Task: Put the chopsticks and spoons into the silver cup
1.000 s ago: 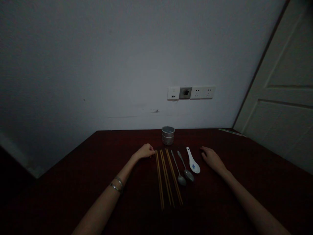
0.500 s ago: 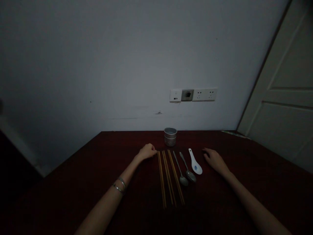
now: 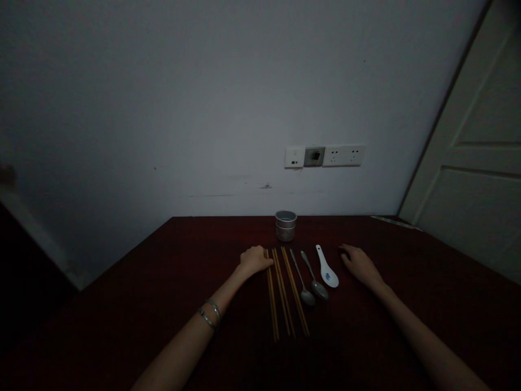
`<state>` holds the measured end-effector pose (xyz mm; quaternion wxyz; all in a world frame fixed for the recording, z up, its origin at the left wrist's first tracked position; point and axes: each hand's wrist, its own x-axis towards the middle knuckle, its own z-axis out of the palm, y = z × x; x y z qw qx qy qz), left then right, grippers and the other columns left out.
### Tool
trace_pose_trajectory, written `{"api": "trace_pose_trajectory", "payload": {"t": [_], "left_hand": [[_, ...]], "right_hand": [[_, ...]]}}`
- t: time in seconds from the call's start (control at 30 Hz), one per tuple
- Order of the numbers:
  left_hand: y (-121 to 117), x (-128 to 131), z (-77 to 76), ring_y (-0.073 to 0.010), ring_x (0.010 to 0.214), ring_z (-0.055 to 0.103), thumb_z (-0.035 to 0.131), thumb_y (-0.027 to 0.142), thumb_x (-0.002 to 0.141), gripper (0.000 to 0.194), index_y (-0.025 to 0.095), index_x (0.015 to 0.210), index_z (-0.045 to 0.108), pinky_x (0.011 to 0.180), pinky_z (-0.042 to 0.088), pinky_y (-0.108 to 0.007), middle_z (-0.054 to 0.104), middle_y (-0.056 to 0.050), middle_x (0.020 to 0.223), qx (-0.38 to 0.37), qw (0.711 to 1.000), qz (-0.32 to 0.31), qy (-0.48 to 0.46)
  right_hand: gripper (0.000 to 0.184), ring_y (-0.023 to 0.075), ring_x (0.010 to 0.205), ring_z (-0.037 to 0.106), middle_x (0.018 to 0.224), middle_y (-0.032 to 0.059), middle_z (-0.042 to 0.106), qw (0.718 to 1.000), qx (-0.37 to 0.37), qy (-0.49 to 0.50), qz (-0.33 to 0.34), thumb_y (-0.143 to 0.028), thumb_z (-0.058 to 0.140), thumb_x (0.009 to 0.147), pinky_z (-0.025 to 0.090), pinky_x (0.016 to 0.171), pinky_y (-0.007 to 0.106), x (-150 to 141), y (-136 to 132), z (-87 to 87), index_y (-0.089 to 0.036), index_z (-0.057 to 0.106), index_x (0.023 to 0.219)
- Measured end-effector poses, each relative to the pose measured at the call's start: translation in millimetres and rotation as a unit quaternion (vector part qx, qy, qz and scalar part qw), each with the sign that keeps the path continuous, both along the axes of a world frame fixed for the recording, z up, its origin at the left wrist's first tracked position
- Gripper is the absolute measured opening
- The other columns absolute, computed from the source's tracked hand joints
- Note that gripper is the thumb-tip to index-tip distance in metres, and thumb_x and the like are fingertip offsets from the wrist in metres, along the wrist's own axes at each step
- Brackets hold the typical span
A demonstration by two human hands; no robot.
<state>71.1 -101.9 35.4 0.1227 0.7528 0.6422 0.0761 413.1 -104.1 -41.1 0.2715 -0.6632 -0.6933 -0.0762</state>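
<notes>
Three pairs of chopsticks [image 3: 281,290] lie side by side on the dark red table [image 3: 183,260], running away from the person. The left hand [image 3: 257,259] is at the far end of the leftmost pair [image 3: 274,304]: its thumb lies across these sticks, whose tips show just beyond it, while their length stretches back toward the person. Its fingers are curled; whether they pinch the sticks, I cannot tell. The other two pairs lie just to its right, followed by two metal spoons [image 3: 307,296] and a white spoon [image 3: 326,271] with a blue mark. A metal cup [image 3: 285,227] stands upright beyond the sticks. The right hand [image 3: 360,265] rests beside the white spoon, apart from it, fingers loosely extended and holding nothing.
</notes>
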Motion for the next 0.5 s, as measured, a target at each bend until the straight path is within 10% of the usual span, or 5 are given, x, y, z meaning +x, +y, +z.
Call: {"api": "trace_pose_trajectory", "payload": {"t": [0.5], "left_hand": [[0.0, 10.2, -5.2, -0.0283, 0.088, 0.063, 0.050, 0.040, 0.073, 0.035, 0.014, 0.089, 0.067, 0.071, 0.047, -0.033, 0.066, -0.018, 0.092, 0.016, 1.000, 0.002, 0.024]], "right_hand": [[0.035, 0.0249, 0.104, 0.055, 0.111, 0.0149, 0.061, 1.000, -0.005, 0.013, 0.003, -0.021, 0.042, 0.078, 0.040, 0.093, 0.038, 0.0, -0.1, 2.5, -0.010, 0.063, 0.104]]}}
